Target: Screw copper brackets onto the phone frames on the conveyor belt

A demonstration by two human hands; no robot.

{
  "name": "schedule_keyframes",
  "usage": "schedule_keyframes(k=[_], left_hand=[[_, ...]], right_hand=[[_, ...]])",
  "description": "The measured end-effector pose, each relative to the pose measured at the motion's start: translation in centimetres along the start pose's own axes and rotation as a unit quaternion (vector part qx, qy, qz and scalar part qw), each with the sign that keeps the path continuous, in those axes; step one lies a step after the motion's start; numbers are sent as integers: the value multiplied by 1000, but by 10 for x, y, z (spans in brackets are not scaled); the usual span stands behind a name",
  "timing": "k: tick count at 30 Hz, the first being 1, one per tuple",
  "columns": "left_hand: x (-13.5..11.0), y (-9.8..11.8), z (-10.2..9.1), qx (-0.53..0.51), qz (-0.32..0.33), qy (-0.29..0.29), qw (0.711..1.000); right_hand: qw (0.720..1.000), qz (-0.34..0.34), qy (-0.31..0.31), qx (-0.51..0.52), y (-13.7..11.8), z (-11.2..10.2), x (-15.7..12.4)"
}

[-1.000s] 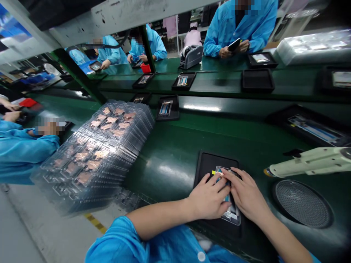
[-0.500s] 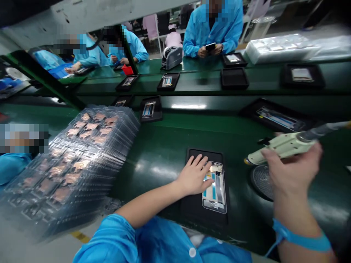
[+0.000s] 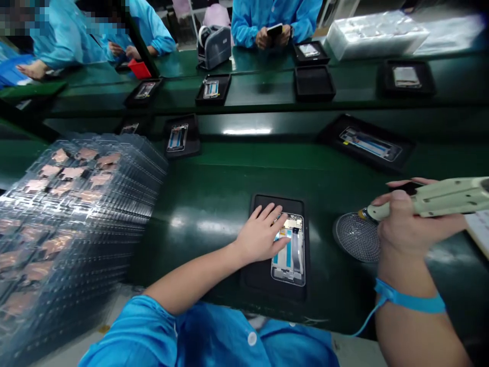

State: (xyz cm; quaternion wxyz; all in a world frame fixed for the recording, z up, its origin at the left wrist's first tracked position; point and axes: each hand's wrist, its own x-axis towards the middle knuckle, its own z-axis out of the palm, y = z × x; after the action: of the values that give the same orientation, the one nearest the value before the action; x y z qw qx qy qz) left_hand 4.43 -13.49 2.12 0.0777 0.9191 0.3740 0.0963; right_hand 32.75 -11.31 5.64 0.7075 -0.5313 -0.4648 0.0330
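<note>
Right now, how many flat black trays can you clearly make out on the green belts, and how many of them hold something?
Flat black trays holding a phone frame or similar panel: 8
Empty-looking flat black tray: 1
Total: 9

Phone frame (image 3: 288,267), lying flat, in black tray (image 3: 255,278), cream handheld gun (image 3: 445,198)

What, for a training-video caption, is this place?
Probably a phone assembly line in an electronics factory: a phone frame in a black tray on a green assembly bench, a blue antistatic wrist strap, and workers in blue smocks.
</note>
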Motion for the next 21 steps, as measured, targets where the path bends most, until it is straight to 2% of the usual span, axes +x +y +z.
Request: schedule_keyframes(k=[7, 21], left_hand=[[-1, -1, 1, -9, 1, 8, 1000], [-1, 0, 1, -11, 5, 7, 1000]], right_hand=[[1000, 4, -14, -27, 10, -1, -1], [999, 27, 4, -38, 18, 1, -2]])
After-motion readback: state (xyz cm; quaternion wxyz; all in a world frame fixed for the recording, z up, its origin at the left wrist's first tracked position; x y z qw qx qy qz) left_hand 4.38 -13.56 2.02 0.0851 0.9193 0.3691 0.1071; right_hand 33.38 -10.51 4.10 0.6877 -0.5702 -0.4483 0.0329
